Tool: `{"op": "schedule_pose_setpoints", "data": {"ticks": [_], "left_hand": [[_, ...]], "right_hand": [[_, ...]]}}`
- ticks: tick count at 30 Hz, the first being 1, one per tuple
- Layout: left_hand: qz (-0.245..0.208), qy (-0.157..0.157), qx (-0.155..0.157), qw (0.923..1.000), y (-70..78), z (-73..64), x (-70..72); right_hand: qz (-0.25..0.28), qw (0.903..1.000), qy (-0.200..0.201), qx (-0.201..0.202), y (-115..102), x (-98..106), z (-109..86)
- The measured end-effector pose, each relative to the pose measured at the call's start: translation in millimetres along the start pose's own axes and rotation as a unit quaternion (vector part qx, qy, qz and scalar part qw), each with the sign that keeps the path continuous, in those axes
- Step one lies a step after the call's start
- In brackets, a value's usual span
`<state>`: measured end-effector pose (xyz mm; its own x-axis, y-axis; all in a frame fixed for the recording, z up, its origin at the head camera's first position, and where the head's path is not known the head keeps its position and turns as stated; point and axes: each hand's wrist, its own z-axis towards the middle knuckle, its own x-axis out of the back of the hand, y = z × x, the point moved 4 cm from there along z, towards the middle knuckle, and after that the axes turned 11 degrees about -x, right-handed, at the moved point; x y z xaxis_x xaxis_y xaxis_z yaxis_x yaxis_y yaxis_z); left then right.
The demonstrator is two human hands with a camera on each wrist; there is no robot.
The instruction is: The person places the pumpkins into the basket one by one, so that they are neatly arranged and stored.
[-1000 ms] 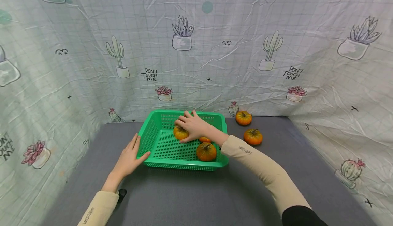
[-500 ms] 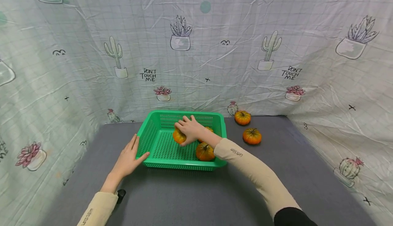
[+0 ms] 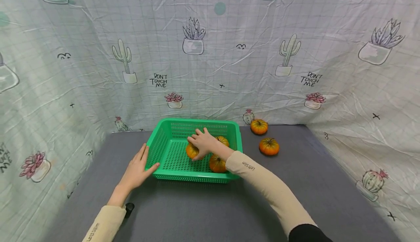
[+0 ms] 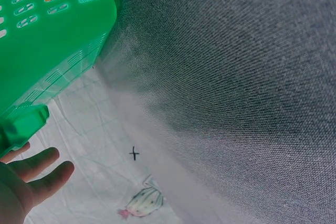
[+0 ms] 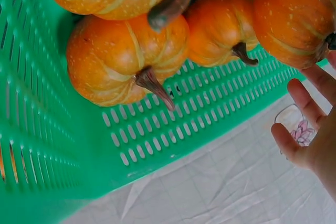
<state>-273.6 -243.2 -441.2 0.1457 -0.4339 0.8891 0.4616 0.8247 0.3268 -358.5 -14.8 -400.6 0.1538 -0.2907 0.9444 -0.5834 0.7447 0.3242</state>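
Observation:
A green plastic basket (image 3: 193, 175) stands on the grey table. My left hand (image 3: 136, 169) rests against its left rim with fingers straight and thumb spread; the left wrist view shows several fingers (image 4: 37, 163) beside the rim. Inside the basket, my right hand (image 3: 205, 143) grips a small orange pumpkin (image 3: 191, 151) from above, thumb on the near side. In the right wrist view this pumpkin (image 5: 296, 19) sits at the fingertips, partly out of frame. More pumpkins lie in the basket's right part, one near the front (image 3: 217, 164) and another behind (image 3: 224, 141), partly hidden by my right arm.
Two more orange pumpkins are on the table right of the basket, one at the back (image 3: 259, 126) and one nearer (image 3: 269, 146). A cloth curtain (image 3: 210, 70) printed with cactus drawings hangs behind the table and along both sides.
My right hand has shifted slightly towards me and lower with the pumpkin in its grip. More of the pumpkin at the basket's back right now shows. My left hand has stayed put.

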Motion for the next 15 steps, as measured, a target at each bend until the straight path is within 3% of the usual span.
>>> {"op": "schedule_pose_setpoints", "data": {"ticks": [15], "left_hand": [[-0.006, 0.006, -0.003, 1.0000, 0.5, -0.3, 0.7]], "right_hand": [[-0.045, 0.9980, -0.042, 0.017, -8, -11, -0.4]]}}
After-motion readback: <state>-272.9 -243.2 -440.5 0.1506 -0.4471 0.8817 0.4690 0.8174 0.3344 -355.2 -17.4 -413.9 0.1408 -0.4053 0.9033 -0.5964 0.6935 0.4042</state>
